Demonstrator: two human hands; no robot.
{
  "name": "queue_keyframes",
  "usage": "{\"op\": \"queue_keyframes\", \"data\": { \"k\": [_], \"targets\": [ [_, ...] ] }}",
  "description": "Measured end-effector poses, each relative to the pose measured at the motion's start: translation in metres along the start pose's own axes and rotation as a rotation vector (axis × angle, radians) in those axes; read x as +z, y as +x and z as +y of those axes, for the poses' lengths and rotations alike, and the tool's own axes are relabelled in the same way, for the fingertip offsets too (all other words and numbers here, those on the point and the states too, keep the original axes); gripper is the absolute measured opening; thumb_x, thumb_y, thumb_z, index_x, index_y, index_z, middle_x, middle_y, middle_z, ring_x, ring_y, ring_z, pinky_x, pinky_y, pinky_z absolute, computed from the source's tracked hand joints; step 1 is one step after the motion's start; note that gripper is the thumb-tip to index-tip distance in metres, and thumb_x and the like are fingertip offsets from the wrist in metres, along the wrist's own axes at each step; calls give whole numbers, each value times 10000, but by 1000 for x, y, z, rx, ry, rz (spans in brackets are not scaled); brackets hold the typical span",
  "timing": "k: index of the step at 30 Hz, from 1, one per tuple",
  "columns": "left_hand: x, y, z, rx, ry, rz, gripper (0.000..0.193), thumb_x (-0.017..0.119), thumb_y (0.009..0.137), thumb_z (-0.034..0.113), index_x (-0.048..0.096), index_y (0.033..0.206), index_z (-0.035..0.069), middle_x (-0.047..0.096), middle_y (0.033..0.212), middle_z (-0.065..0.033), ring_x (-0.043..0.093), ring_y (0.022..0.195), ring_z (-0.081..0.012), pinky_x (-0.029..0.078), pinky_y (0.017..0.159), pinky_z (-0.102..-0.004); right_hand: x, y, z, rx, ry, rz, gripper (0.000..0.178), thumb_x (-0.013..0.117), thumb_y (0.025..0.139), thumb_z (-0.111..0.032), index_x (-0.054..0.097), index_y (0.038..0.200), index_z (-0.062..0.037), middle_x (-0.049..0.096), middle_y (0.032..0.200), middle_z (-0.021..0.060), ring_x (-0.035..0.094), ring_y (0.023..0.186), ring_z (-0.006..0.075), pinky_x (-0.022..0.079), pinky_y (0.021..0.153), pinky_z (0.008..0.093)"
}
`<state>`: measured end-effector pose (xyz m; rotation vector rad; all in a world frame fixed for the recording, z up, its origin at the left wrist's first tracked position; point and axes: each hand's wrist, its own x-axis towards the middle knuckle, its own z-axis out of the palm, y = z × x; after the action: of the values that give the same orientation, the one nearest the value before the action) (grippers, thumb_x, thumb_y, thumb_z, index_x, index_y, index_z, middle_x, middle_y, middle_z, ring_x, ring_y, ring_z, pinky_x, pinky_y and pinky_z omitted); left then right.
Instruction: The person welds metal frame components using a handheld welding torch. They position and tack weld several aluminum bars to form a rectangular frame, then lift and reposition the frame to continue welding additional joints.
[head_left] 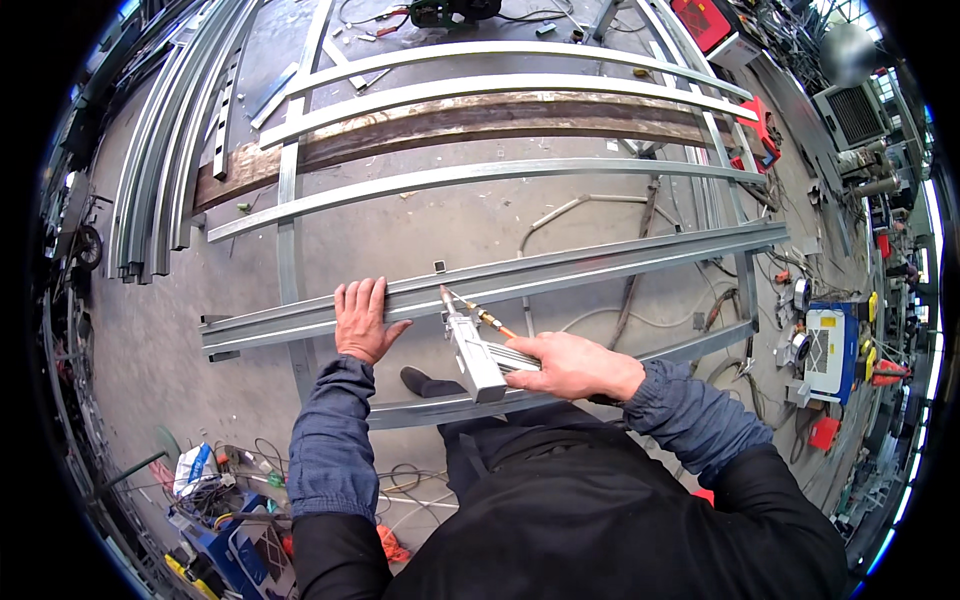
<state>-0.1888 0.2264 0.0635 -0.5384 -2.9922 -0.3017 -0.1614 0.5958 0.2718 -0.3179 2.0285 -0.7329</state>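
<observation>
A long galvanized steel profile with a grooved top runs across in front of me, lying over a metal frame. My left hand presses down on it left of the middle, fingers stretched out flat and thumb spread to the side. In my closed right hand is a silver handheld welding gun, with a brass-coloured wire guide beside its nozzle. The gun's copper-coloured tip points at the near side of the profile, close to a small square tube end. Whether tip and metal touch, I cannot tell.
Beyond lie more steel tubes and a brown beam. Long profiles are stacked at the left. Hoses snake over the floor. A blue-and-white machine stands right; cables and a blue machine sit lower left.
</observation>
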Motion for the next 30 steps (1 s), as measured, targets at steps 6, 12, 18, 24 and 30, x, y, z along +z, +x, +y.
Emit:
{"op": "queue_keyframes", "data": {
  "k": [6,12,18,24,30],
  "targets": [
    [-2,2,-3,-1,11,-10,1001,858,791,641,527,1520,40,548,1467,-147,473,1411,-370,277,1276,-601,-3,13,7,-6,-11,-47,625,675,1051,-526,602,1519,-118,693,1210,278,667,1165,471,528,998,519],
    [-4,1,-2,-17,-5,-22,999,876,781,620,523,1514,41,548,1469,-141,472,1412,-370,269,1280,-598,-5,11,7,-19,-29,-24,673,626,1052,-611,622,1492,-102,704,1210,297,676,1177,478,537,1008,538],
    [-4,2,-1,-9,-27,-17,997,883,780,606,524,1510,31,547,1468,-141,470,1415,-369,266,1280,-598,-6,11,12,1,-11,-46,696,626,1048,-627,617,1498,-97,705,1204,294,671,1191,478,531,1019,536],
    [-4,2,-1,-14,-15,-31,997,889,775,599,527,1510,32,544,1476,-143,467,1422,-366,261,1283,-597,-5,9,12,0,-27,-44,699,607,1062,-630,604,1503,-88,698,1231,289,663,1211,477,524,1030,539],
    [-5,3,1,-13,-28,-22,969,909,770,541,513,1495,36,541,1466,-164,469,1407,-392,276,1273,-592,-4,7,16,-5,-30,-41,698,598,1067,-635,594,1508,-94,690,1243,296,660,1216,478,521,1034,544]
  ]
}}
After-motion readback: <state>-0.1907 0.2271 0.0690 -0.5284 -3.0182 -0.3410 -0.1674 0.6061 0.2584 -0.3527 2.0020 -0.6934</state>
